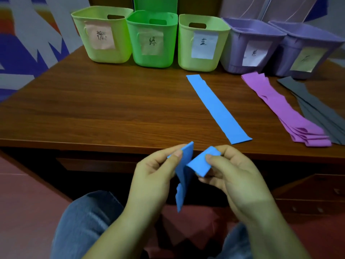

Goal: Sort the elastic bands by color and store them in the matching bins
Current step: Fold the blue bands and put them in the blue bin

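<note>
- Both hands in front of desk edge, over lap, holding one blue elastic band (183,176) between them.
- Left hand (155,176): thumb and fingers pinched on upper part of band, thumb tip on near face close to top corner; rest of band hanging down twds knees, lower end ragged-looking.
- Right hand (231,176): thumb and curled fingers pinched on other end of same band, folded or rolled into short flat wad, tilted up to the right.
- Second blue band (218,109) flat on wooden desk (93,109), laid diagonally, far end nr bins, near end touching front edge of desk, just beyond right hand.
- Stack of purple bands (287,111) to right of it, also diagonal, several layers fanned at near end; well apart from blue one.
- Stack of dark grey bands (317,109) at far right, partly under/against purple stack, cut off by frame edge.
- Five bins in row along back of desk, each w/ paper label, handwritten character on each.
- L to R: pale green bin w/ pink label (101,34), bright green bin (152,39), pale green bin w/ white label (201,42), purple bin (250,45), second purple bin (306,51) w/ yellowish label.
- Bins touching or nearly touching side by side; contents not visible from this angle.
- Blue jeans (87,221) at bottom, reddish floor (24,202) at left.
</note>
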`<action>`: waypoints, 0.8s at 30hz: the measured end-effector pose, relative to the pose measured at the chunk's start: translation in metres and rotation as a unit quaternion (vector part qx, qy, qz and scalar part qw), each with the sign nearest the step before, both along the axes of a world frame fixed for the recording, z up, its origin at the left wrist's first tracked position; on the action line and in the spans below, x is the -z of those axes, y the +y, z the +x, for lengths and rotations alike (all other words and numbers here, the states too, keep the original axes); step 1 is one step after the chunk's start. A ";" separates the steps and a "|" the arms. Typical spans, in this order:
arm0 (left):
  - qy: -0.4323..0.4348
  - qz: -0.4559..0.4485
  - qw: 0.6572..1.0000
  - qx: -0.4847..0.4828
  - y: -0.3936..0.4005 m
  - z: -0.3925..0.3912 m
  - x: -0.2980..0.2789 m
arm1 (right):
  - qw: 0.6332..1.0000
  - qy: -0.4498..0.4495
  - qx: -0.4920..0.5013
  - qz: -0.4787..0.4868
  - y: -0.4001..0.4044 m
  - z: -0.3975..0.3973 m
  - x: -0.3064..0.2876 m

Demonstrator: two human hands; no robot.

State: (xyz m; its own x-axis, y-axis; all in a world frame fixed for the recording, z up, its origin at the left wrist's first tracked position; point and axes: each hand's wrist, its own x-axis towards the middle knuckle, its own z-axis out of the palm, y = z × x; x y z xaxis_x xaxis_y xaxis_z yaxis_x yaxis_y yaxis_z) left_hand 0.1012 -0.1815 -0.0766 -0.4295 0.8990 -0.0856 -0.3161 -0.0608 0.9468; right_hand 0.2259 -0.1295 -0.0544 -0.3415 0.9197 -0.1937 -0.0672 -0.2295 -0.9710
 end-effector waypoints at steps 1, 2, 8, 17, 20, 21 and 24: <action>-0.001 -0.006 1.000 -0.023 0.000 -0.002 -0.001 | 0.998 -0.043 -0.029 0.033 0.000 0.001 -0.001; 0.014 -0.009 0.999 -0.041 0.001 -0.004 -0.001 | 0.992 -0.090 -0.055 0.070 -0.001 0.002 -0.001; 0.021 -0.020 0.999 -0.015 -0.003 0.008 -0.004 | 0.962 -0.198 -0.031 0.183 -0.005 -0.011 0.006; -0.045 -0.043 0.998 -0.003 -0.005 0.013 0.004 | 0.984 -0.091 0.037 0.149 -0.004 -0.011 0.001; -0.083 -0.043 0.996 -0.012 -0.003 0.011 0.001 | 0.979 -0.078 0.069 0.174 -0.004 -0.010 0.000; -0.090 -0.042 0.995 -0.009 -0.002 0.011 -0.001 | 0.980 -0.075 0.064 0.175 -0.003 -0.010 0.001; -0.112 -0.038 0.993 0.004 -0.001 0.013 -0.005 | 0.984 -0.062 0.043 0.162 -0.004 -0.015 0.003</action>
State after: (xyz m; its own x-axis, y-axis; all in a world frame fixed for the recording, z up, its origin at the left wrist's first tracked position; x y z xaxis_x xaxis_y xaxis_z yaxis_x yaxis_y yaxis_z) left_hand 0.1146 -0.1828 -0.0719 -0.3848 0.8898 -0.2455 -0.5188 0.0115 0.8548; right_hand 0.2114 -0.1338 -0.0578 -0.2514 0.9647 0.0784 0.0508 0.0940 -0.9943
